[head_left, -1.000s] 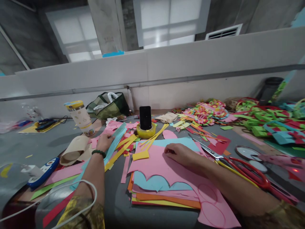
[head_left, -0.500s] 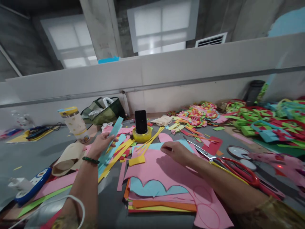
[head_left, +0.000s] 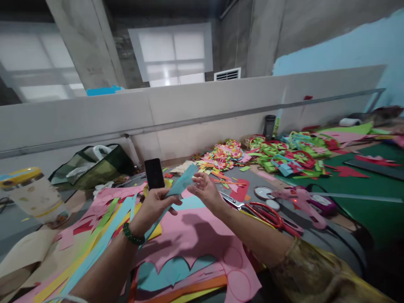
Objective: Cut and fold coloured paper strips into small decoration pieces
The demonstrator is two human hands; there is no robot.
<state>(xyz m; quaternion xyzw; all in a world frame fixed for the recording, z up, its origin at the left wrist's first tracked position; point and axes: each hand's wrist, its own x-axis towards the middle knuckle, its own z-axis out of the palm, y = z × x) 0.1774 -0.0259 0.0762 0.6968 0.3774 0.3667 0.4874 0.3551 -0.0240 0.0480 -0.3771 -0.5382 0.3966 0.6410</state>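
Left hand (head_left: 154, 207) pinches a blue strip (head_left: 182, 182) above pink paper (head_left: 189, 229), right hand (head_left: 207, 190) by its far end, grip unclear, apparently mid-handling, next needing gentle control.

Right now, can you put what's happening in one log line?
left hand: holds blue strip | right hand: at strip's far end, grip unclear | scissors: not held | phone: upright

No text, label, brand, number or sign is legible on any item, whether beside the hands or farther from them.
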